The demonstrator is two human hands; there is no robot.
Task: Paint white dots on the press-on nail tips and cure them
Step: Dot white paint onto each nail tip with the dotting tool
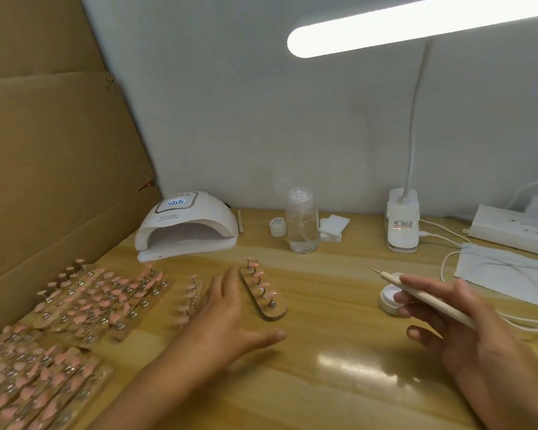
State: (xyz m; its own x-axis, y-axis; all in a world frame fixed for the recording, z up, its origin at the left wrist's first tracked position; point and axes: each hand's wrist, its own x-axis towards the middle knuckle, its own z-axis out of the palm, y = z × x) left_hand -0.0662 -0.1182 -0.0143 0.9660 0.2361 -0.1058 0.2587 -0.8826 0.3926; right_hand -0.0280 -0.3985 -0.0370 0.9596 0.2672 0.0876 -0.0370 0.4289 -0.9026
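Strip of pink nail tips (263, 293) near the middle of the table (339, 367), just beside the left hand (227, 318), fingers spread flat and holding nothing. Right hand (454, 324) pinched round a thin dotting pen (429, 299), close to an open pot of white paint (390, 301). Probably light, stiff, easily tipped; best held by the base edges, clear of the small tips. Crowded rows of strips (84, 302) to the left; curing lamp (187, 228) behind, mouth facing forward; face mask (507, 274) at right.
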